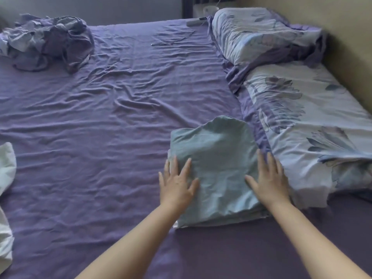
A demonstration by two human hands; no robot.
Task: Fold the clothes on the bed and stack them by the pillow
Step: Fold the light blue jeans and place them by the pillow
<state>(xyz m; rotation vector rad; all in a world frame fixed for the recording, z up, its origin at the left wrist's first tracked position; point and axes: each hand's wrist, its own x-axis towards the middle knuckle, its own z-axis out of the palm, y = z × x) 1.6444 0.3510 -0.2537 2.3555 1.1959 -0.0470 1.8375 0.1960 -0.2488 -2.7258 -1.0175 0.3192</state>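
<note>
Both of our hands lie flat, fingers straight and spread, on the folded pale green cotton garment: our left hand presses its near left part, our right hand its right edge, and neither grips anything. We take the long floral-printed pale blue pillow as our landmark. The garment sits just beside the pillow's left edge, touching or nearly touching its purple border, on the wrinkled purple bed sheet.

We judge the step in hand to be smoothing and squaring this folded piece. To do it well, we should keep our palms flat, sweep outward from the middle to press out the trapped creases, and align the layered edges at the near end, where a white sliver peeks from beneath. We should nudge it square against the pillow without dragging the sheet into ridges.

Far to the left of the pillow, at the bed's far corner, a crumpled heap of purple and pale blue clothing waits unfolded. Well left of the pillow at the near edge, a white fabric piece is partly cut off from view.

We can read no brands, labels or writing; a small dark object beyond the pillow's far end is too blurred to identify.
</note>
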